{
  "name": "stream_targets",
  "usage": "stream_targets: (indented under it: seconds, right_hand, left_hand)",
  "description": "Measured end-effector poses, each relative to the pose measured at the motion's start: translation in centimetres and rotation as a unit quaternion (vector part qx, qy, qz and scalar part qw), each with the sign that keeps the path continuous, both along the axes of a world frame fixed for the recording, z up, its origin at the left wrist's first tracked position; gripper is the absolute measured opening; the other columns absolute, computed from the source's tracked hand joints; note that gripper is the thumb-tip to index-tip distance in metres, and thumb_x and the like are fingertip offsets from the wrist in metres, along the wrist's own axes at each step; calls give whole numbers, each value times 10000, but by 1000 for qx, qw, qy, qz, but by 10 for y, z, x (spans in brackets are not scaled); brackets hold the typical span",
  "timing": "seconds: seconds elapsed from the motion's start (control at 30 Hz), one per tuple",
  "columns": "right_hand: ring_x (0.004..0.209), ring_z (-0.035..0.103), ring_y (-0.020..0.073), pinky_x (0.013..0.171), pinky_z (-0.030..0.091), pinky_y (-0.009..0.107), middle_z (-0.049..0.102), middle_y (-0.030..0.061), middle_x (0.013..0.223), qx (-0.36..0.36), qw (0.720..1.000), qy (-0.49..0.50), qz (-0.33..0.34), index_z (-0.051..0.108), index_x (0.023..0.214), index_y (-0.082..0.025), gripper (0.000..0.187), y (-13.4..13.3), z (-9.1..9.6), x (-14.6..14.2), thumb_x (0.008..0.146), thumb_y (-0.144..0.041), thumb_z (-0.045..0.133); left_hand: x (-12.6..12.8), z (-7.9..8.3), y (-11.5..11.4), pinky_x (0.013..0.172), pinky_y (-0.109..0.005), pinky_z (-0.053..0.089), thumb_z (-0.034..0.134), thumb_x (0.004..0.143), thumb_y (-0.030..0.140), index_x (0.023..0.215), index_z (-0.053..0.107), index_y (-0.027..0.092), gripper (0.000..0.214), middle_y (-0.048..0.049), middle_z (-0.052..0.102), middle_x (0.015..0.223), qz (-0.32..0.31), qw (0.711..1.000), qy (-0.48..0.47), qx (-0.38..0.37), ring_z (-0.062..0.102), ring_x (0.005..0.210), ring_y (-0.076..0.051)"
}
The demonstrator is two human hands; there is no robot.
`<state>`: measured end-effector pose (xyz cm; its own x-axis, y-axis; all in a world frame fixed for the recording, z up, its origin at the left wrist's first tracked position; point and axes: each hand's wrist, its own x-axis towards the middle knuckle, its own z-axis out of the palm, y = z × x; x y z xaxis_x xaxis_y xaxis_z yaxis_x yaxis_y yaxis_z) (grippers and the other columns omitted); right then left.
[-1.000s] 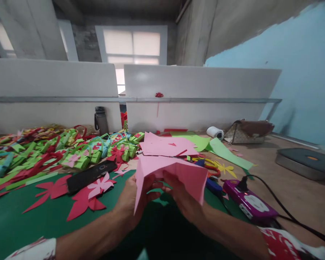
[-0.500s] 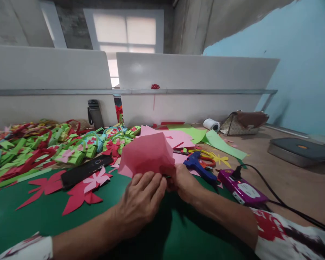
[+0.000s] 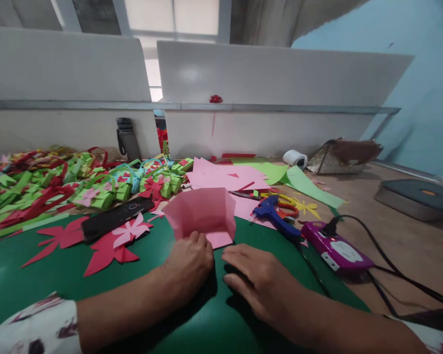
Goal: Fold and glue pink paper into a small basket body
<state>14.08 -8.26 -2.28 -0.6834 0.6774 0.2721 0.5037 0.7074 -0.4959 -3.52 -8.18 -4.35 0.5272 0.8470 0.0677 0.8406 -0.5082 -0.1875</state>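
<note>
A folded pink paper (image 3: 204, 214) rests on the green mat (image 3: 40, 285), its flap standing up. My left hand (image 3: 189, 263) presses its fingertips on the paper's near edge, fingers curled. My right hand (image 3: 260, 281) lies flat on the mat just right of the paper, fingers stretched out and holding nothing. A black phone (image 3: 114, 219) and pink and red paper flowers (image 3: 112, 243) lie to the left.
A blue glue gun (image 3: 273, 216), scissors and a purple power strip (image 3: 334, 247) with black cables lie to the right. Pink and green sheets (image 3: 229, 176) sit behind. Many green and red paper crafts (image 3: 51, 189) crowd the left. A bottle (image 3: 126, 140), tape roll and bag stand by the divider.
Both hands lowered the pink paper from the air onto the mat. My right hand let go and now lies flat beside it. The camera tilted down.
</note>
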Motion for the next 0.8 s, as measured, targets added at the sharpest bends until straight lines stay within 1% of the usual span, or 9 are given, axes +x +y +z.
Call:
stream_targets:
  seconds: [0.07,0.13,0.2,0.27,0.37,0.43,0.57,0.73,0.8]
  right_hand:
    - [1064,550,284,904,436,415,618,191,1133,125,991,-35,32,577,1119,-51,310,-4,-8,-4,850,-127,443]
    - [1161,492,324,950,408,458,557,236,1233,172,981,-78,39,500,1219,2,388,-3,-14,-11,867,-132,411]
    - [1173,479,339,951,407,464,534,252,1256,153,980,-124,39,452,1262,29,431,0,-14,-19,889,-180,400]
    - [1123,510,328,928,420,445,553,248,1224,94,982,-160,38,451,1259,29,455,4,-10,-26,905,-253,404]
    - [944,566,277,852,436,414,619,177,1055,38,980,-191,35,553,1124,-53,375,11,-4,-32,913,-317,392]
    - [855,555,249,792,428,395,613,131,969,53,977,-202,43,585,1033,-117,315,15,-5,-32,917,-323,376]
    - [845,536,253,733,397,387,596,117,942,105,968,-222,52,600,940,-168,298,18,-14,-30,925,-313,341]
    - [908,536,264,788,378,388,604,131,991,112,971,-212,12,571,1045,-153,282,20,-23,-30,911,-310,378]
    - [918,538,262,804,374,383,608,119,979,112,972,-204,5,568,1045,-165,261,22,-25,-29,893,-320,423]
  left_hand:
    - [1,0,-13,574,-319,486,441,889,195,961,610,111,202,-108,648,851,25,999,-11,-26,604,720,-228]
    - [-2,1,-27,697,-348,495,370,928,301,1184,509,128,339,-150,603,1087,47,997,-46,-37,592,894,-237]
    - [-8,2,-37,834,-383,457,332,934,253,1259,451,165,357,-153,531,1235,-18,997,-57,-52,525,1060,-248]
    - [-13,4,-42,920,-426,404,331,927,217,1249,468,190,350,-140,506,1276,-78,993,-59,-71,475,1127,-262]
    - [-18,6,-41,961,-450,366,354,920,217,1170,536,212,309,-114,523,1262,-127,985,-78,-83,460,1134,-273]
    - [-17,5,-39,975,-435,354,359,926,239,1155,550,211,300,-104,532,1252,-119,984,-105,-75,460,1131,-264]
    - [-13,8,-40,974,-423,347,319,943,272,1187,539,183,340,-117,532,1256,-96,987,-116,-61,467,1123,-257]
    - [-6,10,-42,882,-452,404,236,946,238,1174,553,131,405,-156,613,1088,-75,992,-74,-69,522,1042,-289]
    - [-4,6,-41,860,-459,412,247,941,256,1152,569,139,402,-164,598,1120,-56,995,-78,-41,521,1044,-305]
